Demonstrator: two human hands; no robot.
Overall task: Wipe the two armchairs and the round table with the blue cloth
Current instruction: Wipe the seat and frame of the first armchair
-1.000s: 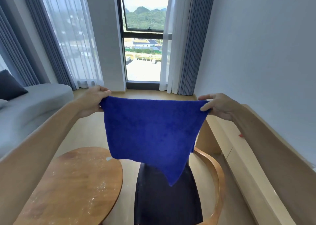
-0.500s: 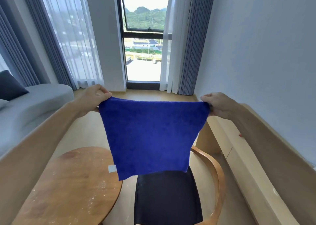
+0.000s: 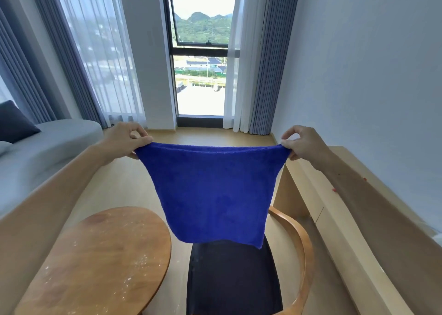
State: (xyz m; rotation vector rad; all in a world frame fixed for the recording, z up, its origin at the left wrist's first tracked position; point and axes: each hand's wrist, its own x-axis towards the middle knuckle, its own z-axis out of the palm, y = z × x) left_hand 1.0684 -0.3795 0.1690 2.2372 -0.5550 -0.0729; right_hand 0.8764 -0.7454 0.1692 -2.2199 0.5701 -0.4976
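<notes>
Your left hand (image 3: 124, 140) and right hand (image 3: 303, 143) pinch the blue cloth (image 3: 212, 190) taut, screening the armchair (image 3: 299, 247) beside the dusty round tabletop (image 3: 100, 262).

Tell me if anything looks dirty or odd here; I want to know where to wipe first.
The round table has pale specks and dusty streaks scattered across its top, thickest near its right edge. Small red bits lie on the ledge by the wall. The blue cloth looks clean.
</notes>
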